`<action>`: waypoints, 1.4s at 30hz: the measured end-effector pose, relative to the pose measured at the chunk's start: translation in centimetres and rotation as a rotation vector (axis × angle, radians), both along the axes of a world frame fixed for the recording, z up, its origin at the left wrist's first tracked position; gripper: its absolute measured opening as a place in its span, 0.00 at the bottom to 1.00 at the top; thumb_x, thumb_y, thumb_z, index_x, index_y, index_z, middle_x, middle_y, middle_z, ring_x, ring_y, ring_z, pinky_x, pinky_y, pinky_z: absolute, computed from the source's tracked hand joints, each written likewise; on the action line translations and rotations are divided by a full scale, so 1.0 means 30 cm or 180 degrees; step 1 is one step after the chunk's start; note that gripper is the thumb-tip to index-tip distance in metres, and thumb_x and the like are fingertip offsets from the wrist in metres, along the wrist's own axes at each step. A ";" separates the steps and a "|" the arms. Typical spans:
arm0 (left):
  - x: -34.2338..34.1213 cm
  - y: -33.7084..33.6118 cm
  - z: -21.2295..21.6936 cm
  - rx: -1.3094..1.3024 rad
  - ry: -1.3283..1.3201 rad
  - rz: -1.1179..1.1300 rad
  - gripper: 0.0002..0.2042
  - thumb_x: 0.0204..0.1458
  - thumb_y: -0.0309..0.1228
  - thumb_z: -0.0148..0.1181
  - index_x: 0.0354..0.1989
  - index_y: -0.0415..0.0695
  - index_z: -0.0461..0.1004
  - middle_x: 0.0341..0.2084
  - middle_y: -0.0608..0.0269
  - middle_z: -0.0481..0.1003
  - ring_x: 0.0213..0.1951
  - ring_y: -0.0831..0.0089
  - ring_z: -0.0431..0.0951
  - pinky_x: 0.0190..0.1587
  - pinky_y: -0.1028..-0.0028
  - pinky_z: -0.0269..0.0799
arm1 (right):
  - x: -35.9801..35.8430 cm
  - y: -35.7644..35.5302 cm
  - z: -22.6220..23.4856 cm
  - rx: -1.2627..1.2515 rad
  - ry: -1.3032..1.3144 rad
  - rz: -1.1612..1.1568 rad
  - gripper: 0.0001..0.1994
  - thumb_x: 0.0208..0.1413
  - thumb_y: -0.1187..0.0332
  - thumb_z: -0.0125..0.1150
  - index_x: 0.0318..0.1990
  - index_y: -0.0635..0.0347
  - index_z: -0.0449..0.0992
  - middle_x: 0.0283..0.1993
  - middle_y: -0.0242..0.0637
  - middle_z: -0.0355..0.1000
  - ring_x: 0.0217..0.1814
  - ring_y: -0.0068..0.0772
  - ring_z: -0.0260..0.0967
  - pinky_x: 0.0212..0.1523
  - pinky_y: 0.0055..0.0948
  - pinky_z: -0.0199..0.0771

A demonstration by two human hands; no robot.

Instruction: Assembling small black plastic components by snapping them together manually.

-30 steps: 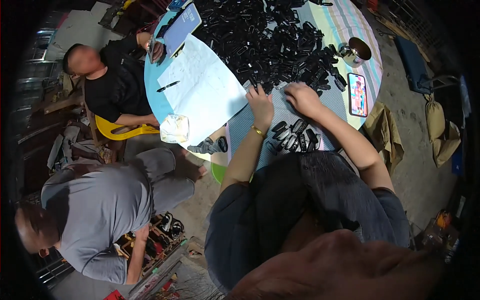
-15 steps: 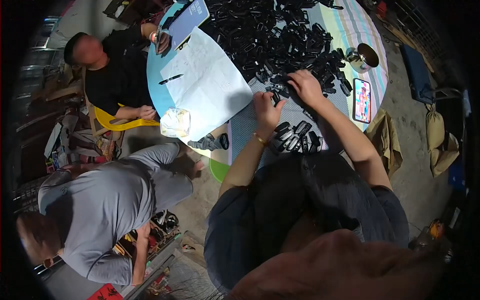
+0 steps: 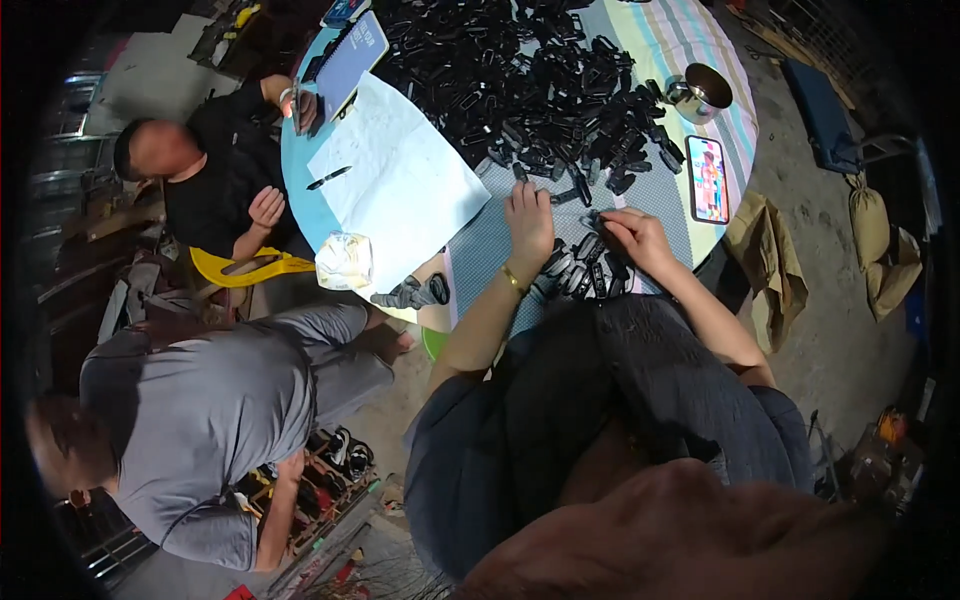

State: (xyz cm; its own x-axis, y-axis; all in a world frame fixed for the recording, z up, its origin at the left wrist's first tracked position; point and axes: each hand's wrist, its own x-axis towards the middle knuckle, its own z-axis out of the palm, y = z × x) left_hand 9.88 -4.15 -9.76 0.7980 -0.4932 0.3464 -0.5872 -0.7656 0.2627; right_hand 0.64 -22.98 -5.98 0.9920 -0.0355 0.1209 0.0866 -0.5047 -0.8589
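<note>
A large heap of small black plastic pieces (image 3: 500, 80), many with oblong slots like buckles, covers the far part of the round table. My left hand (image 3: 530, 225) lies palm down at the heap's near edge. Its fingers are stretched forward, close to a few loose pieces. My right hand (image 3: 642, 242) is to the right and a little nearer me. Its thumb and fingertips close on a small dark plastic piece (image 3: 592, 219). Just below it, close to my body, sits a smaller cluster of the same black pieces (image 3: 590, 272).
Left of my hands lie a large white paper sheet (image 3: 420, 165), a pen (image 3: 328, 178), a notebook (image 3: 352, 62) and a crumpled pack (image 3: 345, 262). A phone (image 3: 707, 180) and a metal cup (image 3: 700, 93) are at right. Two people (image 3: 215, 420) are at left.
My right hand has drawn back from the heap towards the near cluster. My left hand stays near the heap's edge. The seated person in black has raised a hand; the view has shifted slightly.
</note>
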 end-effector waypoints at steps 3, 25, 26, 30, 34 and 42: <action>-0.067 -0.002 0.043 -0.0653 0.0463 -0.0621 0.10 0.42 0.24 0.53 0.35 0.38 0.69 0.31 0.56 0.68 0.36 0.58 0.68 0.39 0.63 0.64 | 0.025 0.024 0.014 0.0430 -0.0349 -0.0141 0.08 0.49 0.72 0.57 0.36 0.65 0.76 0.32 0.42 0.73 0.30 0.36 0.71 0.33 0.27 0.70; -0.146 -0.006 0.198 -0.4106 0.3560 -0.0017 0.15 0.49 0.22 0.54 0.47 0.36 0.71 0.38 0.61 0.75 0.37 0.79 0.72 0.42 0.81 0.68 | 0.023 0.149 0.079 0.0274 -0.0438 -0.0322 0.10 0.48 0.70 0.61 0.35 0.66 0.73 0.33 0.41 0.69 0.28 0.26 0.68 0.28 0.23 0.67; -0.145 -0.001 0.190 -0.4219 0.3614 -0.0082 0.14 0.51 0.22 0.52 0.48 0.36 0.70 0.39 0.60 0.74 0.39 0.78 0.72 0.44 0.79 0.68 | 0.015 0.145 0.083 0.0343 0.0189 -0.0266 0.12 0.48 0.68 0.61 0.38 0.66 0.73 0.30 0.40 0.70 0.24 0.24 0.66 0.26 0.22 0.66; -0.142 0.018 0.196 -0.4016 0.3979 -0.0329 0.14 0.52 0.22 0.49 0.48 0.36 0.69 0.41 0.58 0.73 0.40 0.75 0.73 0.46 0.77 0.67 | 0.004 0.119 0.043 0.1573 0.1083 0.0337 0.12 0.48 0.65 0.61 0.37 0.65 0.74 0.21 0.36 0.70 0.19 0.25 0.65 0.22 0.24 0.63; -0.145 0.048 0.158 -0.4093 0.4184 -0.0583 0.12 0.53 0.23 0.49 0.44 0.33 0.71 0.39 0.56 0.74 0.41 0.72 0.73 0.48 0.74 0.67 | 0.007 0.127 0.066 0.0605 0.0486 0.0435 0.12 0.47 0.65 0.62 0.35 0.64 0.75 0.20 0.39 0.70 0.19 0.29 0.65 0.22 0.26 0.63; -0.122 0.091 0.148 -0.3460 0.4055 -0.0161 0.12 0.51 0.28 0.52 0.41 0.35 0.73 0.33 0.62 0.76 0.35 0.77 0.74 0.40 0.78 0.68 | 0.046 0.141 0.081 -0.0134 0.0930 0.0879 0.15 0.47 0.57 0.61 0.29 0.63 0.74 0.22 0.43 0.71 0.22 0.39 0.68 0.25 0.32 0.65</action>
